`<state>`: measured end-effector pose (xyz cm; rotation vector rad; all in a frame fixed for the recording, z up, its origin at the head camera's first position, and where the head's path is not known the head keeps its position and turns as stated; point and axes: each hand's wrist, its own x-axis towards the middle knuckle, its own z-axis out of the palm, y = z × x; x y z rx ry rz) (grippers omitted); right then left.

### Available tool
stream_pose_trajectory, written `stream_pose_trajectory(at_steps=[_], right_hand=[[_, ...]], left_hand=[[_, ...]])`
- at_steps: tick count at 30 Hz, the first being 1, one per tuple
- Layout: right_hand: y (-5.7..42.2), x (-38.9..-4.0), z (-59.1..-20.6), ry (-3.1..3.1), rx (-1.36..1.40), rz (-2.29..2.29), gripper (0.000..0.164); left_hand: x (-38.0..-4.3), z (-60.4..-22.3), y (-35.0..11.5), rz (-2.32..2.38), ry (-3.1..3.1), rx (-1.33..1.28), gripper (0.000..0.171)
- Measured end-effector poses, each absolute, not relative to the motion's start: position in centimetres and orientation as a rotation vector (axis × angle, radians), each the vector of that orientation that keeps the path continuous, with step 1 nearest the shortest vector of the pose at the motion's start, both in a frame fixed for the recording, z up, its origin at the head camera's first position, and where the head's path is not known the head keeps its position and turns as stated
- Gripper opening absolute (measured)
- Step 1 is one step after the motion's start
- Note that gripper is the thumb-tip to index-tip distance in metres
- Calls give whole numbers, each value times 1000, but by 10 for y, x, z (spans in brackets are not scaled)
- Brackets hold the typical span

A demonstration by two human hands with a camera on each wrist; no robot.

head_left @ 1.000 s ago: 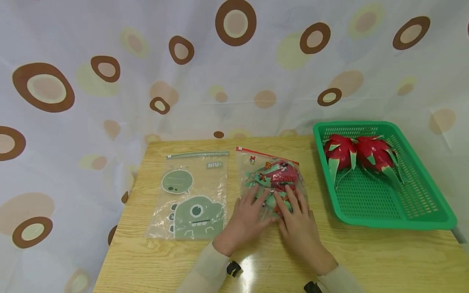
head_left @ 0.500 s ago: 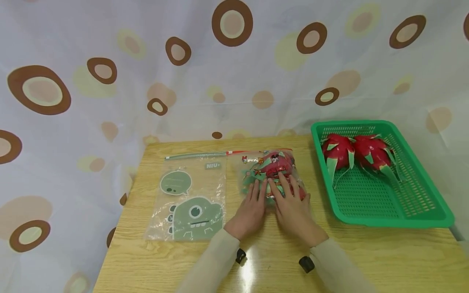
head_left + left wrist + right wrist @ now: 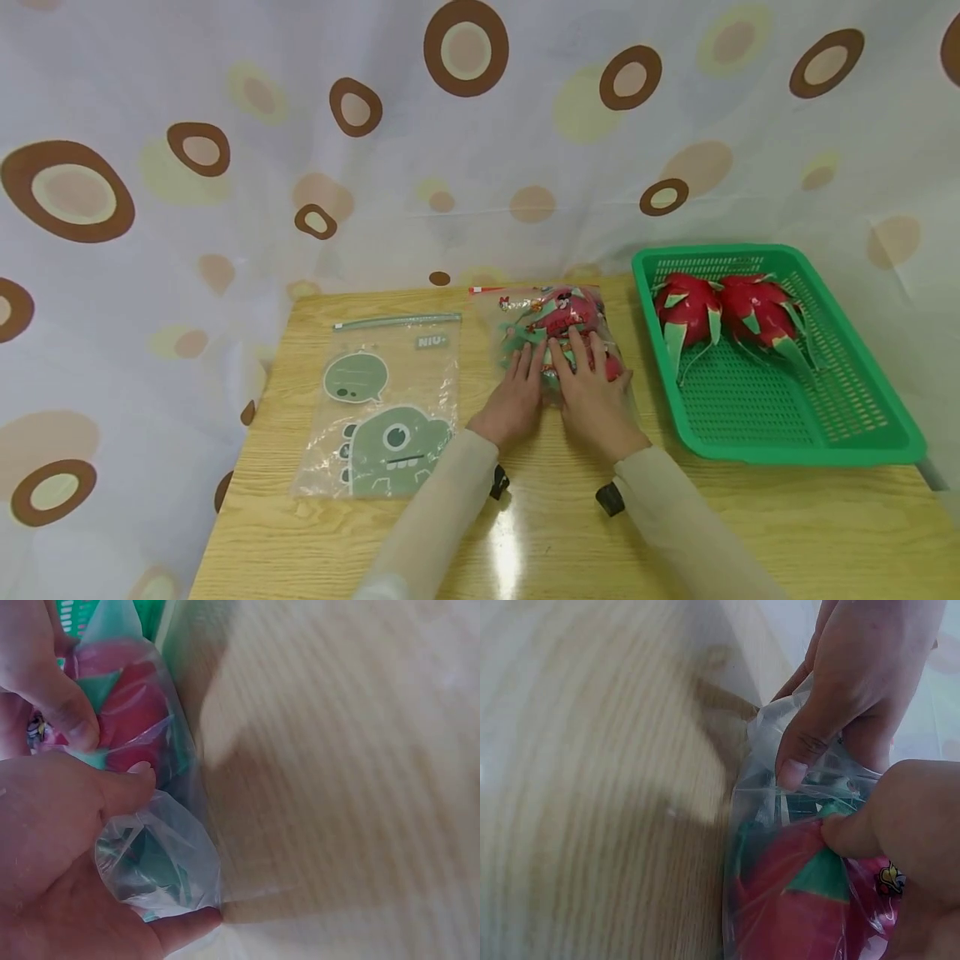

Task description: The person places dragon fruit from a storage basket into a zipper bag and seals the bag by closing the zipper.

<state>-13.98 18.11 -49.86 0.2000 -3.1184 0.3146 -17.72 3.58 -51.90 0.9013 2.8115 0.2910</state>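
Observation:
A clear zip bag with a red slider strip and cartoon prints lies on the wooden table, holding red and green dragon fruit. My left hand rests with extended fingers on the bag's near left part. Beside it, my right hand presses the near right part, its fingers spread over the fruit. Seen in the left wrist view, the left thumb lies against the plastic, and the bag's near edge is crumpled. The undersides of the bag and fruit are hidden.
A flat zip bag with a green strip and a one-eyed monster print lies to the left. On the right stands a green basket with two dragon fruits in it. A patterned curtain hangs behind the table.
Both hands have pushed the filled bag away from me, toward the curtain. Its red strip has swung nearly level, and the left fingers have drawn closer together. The flat bag keeps its place.

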Motion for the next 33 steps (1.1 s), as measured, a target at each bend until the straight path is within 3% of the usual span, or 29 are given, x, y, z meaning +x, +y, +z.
stream_pose_trajectory(at_steps=[7, 33], right_hand=[[186, -158, -500, -3139, 154, 380, 91], [204, -181, -500, -3116, 130, 465, 88]], left_hand=[[-196, -517, 44, 364, 2788, 893, 74], [-229, -527, 45, 857, 2596, 726, 71]])
